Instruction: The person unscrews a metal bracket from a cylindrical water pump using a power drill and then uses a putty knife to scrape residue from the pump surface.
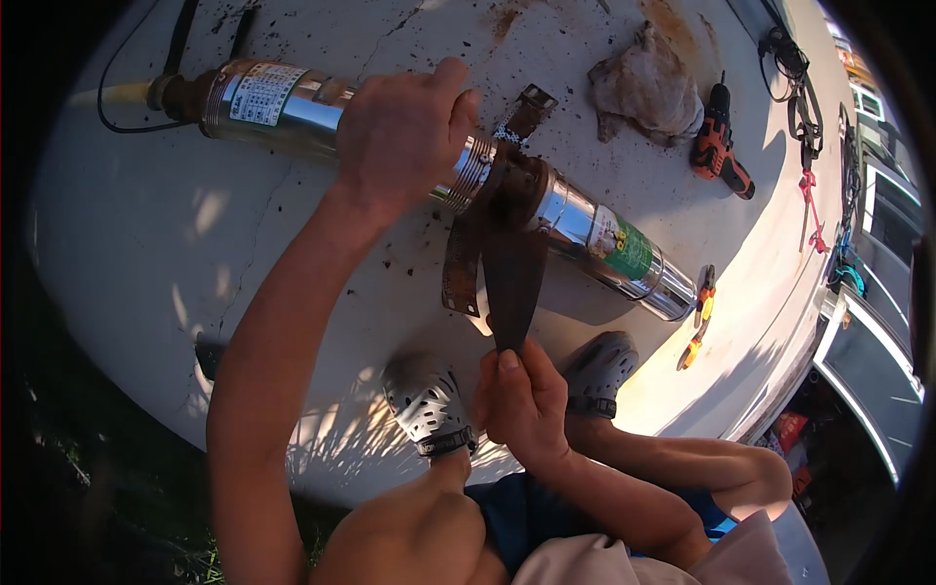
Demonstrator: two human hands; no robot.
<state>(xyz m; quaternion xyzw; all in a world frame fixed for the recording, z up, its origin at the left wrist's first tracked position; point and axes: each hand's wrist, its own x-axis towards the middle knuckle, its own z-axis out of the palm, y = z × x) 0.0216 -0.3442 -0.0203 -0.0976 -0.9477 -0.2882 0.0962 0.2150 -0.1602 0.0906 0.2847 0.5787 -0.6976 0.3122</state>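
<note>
A long, shiny steel submersible pump (317, 107) lies slantwise across the pale concrete, labels on both ends of its body. My left hand (405, 136) is wrapped around its middle from above. Further right, a rusty, dirt-caked joint (517, 190) is exposed between the two steel sections. My right hand (524, 400) grips a dark, flat, wedge-shaped scraper (513, 278) near its narrow end. The wide end of its blade meets the rusty joint; exact contact is hard to make out. A rusty perforated metal strip (460, 263) hangs beside the blade, and another perforated piece (527, 112) shows behind the joint.
Beyond the pump lie a crumpled dirty rag (648, 83) and an orange-and-black cordless drill (719, 146). Orange-handled pliers (699, 320) rest by the pump's right end. Dark cables (790, 68) run along the right. My grey clogs (424, 400) stand close on the near side.
</note>
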